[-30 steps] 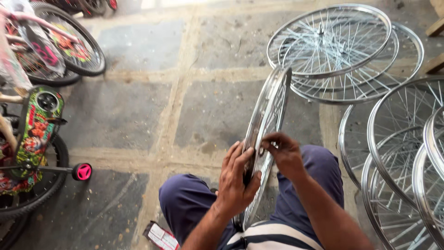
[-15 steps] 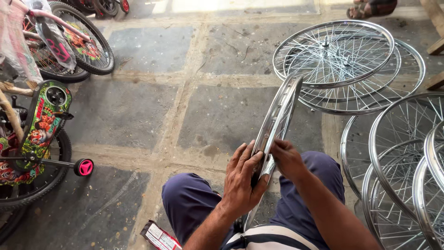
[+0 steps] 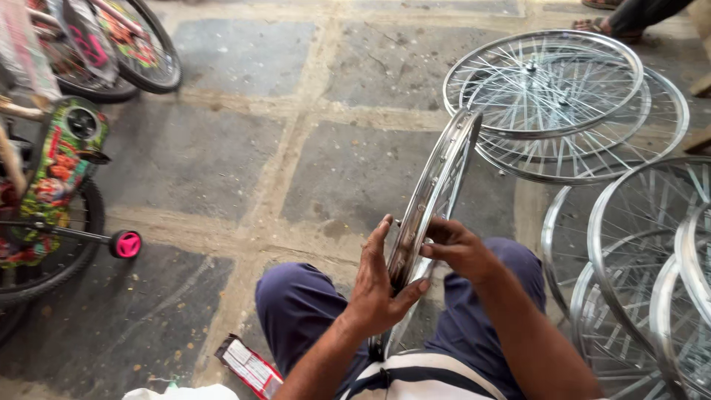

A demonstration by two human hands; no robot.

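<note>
A shiny metal bicycle wheel rim stands upright on edge between my knees, its far end pointing away from me. My left hand grips the rim's near part from the left, fingers wrapped around its edge. My right hand touches the rim's right side, fingers curled at the inner face where the spokes sit. I wear dark blue trousers and a striped shirt.
Several spoked silver wheels lie stacked flat on the stone floor at the right. Small colourful bicycles with a pink training wheel stand at the left. A small packet lies by my left knee. Another person's sandalled foot shows at top right.
The view has shifted slightly. My hands stay on the rim, with the right fingers moving a little along its inner side.
</note>
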